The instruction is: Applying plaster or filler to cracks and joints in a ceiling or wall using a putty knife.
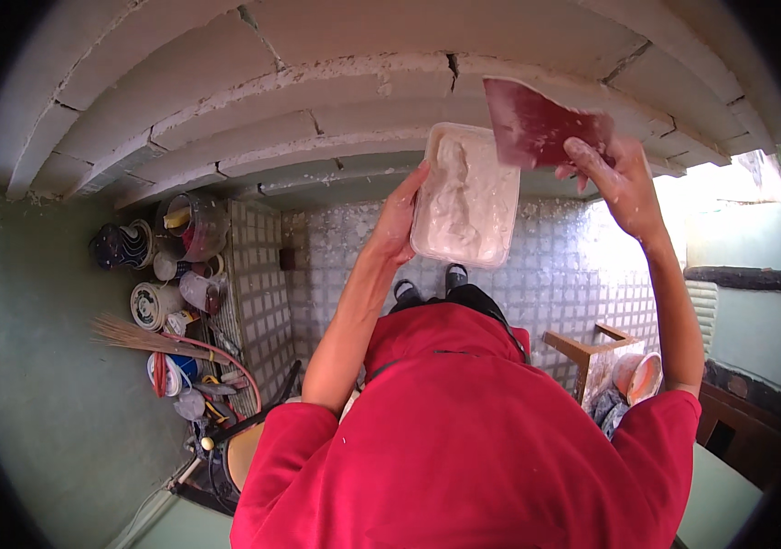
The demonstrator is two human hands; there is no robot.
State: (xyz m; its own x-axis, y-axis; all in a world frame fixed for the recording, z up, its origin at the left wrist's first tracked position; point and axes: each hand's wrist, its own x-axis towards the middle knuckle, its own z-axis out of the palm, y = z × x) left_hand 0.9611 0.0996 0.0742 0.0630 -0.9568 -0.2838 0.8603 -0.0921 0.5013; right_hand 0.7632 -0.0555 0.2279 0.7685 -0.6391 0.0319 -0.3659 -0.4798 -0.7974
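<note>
My left hand [397, 218] grips the left side of a clear rectangular plastic tub [420, 240], its fingers partly hidden beneath it. Wet, whitish plaster [468, 197] fills the tub, with a lumpy ridge down its left half. My right hand [612, 178] is closed on a dark red, flat scraper [537, 123] smeared with white. The blade is raised over the tub's upper right corner; I cannot tell whether it touches the rim. White residue marks my right fingers. Beyond both hands runs a wall of pale blocks [354, 96] with cracked, open joints.
At the left, buckets [155, 306], a clear tub [194, 229], a straw broom [148, 337] and hoses crowd along the green wall [52, 366]. A brown-edged stand [583, 352] and an orange-lined bucket [644, 377] are at my right. The tiled floor [336, 238] has white splatter.
</note>
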